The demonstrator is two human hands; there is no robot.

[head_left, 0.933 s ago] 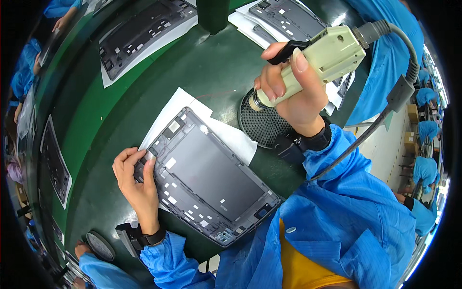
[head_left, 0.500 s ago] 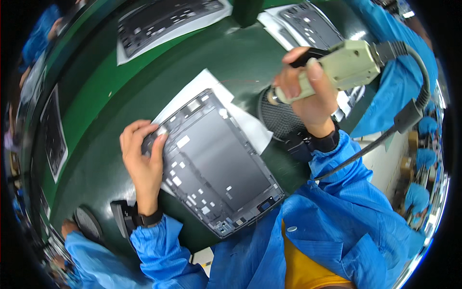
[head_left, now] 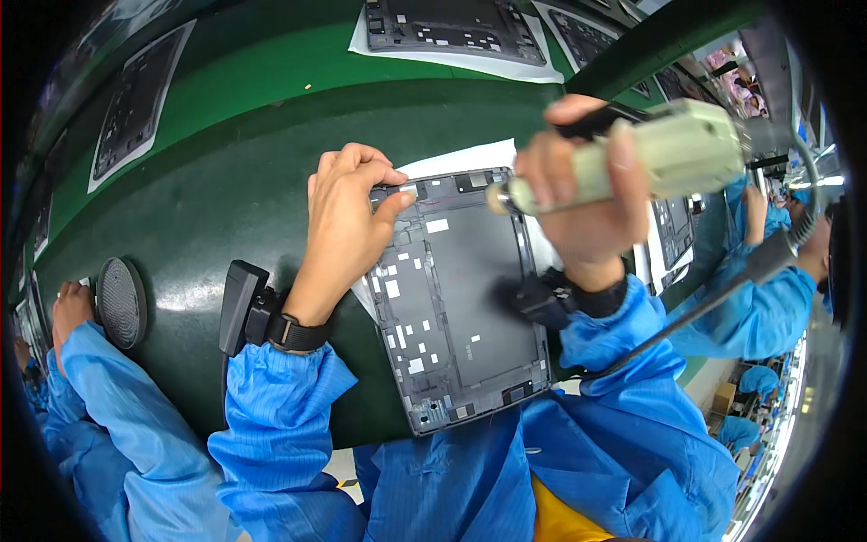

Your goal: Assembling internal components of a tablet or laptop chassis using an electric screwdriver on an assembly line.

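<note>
A dark grey tablet housing point(head_left: 483, 280), dotted with small white stickers, lies in front of my body on white paper point(head_left: 495, 157). My left hand point(head_left: 348, 217) grips its far left corner, thumb over the inner face and fingers at the edge. In my right hand point(head_left: 591, 199) is a pale green electric screwdriver point(head_left: 682, 149), held nearly level and blurred by motion. Its tip points left, above the far right part of the housing; whether it touches anything cannot be made out. A black device on a strap sits at each wrist.
More housings on paper, one at the back point(head_left: 452, 27) and one at the far left point(head_left: 135, 99), lie on the green bench point(head_left: 226, 172). A co-worker's hand point(head_left: 72, 312) rests beside a round mesh-faced object point(head_left: 122, 303). The screwdriver's cable point(head_left: 686, 312) trails past my right arm.
The view has turned, so the housing appears straighter and further right. The screwdriver now hangs over the housing's far right part, and the mesh cup behind my right hand is hidden.
</note>
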